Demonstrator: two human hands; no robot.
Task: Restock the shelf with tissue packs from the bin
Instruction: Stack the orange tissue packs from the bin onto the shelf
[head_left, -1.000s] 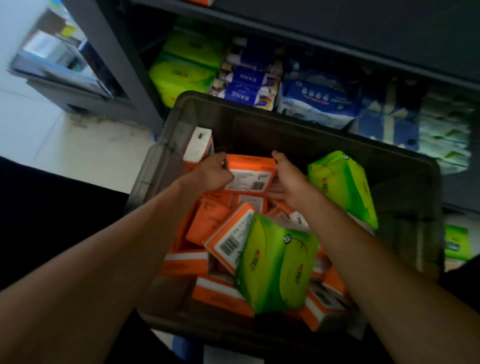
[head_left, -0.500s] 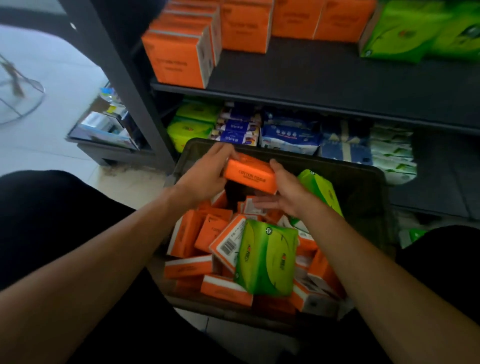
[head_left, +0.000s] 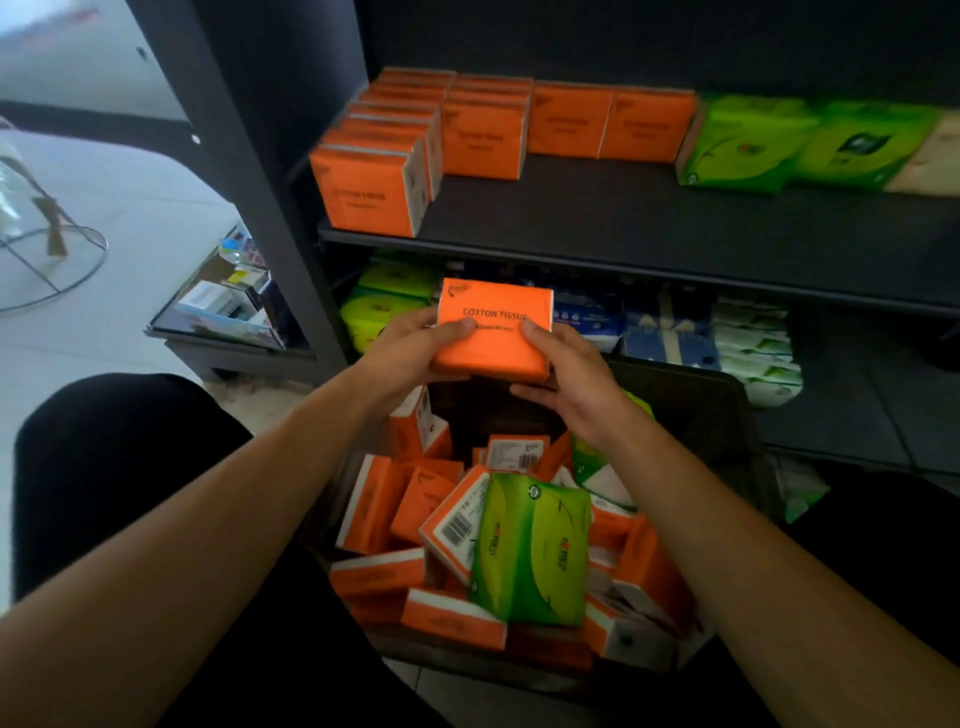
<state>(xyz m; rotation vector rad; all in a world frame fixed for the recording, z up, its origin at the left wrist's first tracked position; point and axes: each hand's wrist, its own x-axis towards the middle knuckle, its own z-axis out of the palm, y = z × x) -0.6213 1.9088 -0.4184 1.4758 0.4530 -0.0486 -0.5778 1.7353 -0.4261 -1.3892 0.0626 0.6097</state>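
An orange tissue pack (head_left: 493, 325) marked COTTON TISSUE is held up above the bin, below the shelf's front edge. My left hand (head_left: 408, 351) grips its left side with the thumb on the front face. My right hand (head_left: 563, 371) grips its right side and underside. The dark bin (head_left: 722, 405) below holds several orange packs (head_left: 410, 504) and a green pack (head_left: 535, 551) lying on top. The dark shelf (head_left: 623, 218) carries rows of orange packs (head_left: 374, 182) on the left and green packs (head_left: 748, 143) on the right.
The shelf's grey upright post (head_left: 249, 187) stands at left. A lower shelf holds green packs (head_left: 387, 296), blue packs (head_left: 665, 332) and white-green packs (head_left: 758, 348). A low stand with small items (head_left: 228, 312) sits on the white floor at left, near a wire frame (head_left: 47, 260).
Both hands lifted the orange pack out of the bin and turned its printed face up toward me. The camera tilted up, bringing the upper shelf into view.
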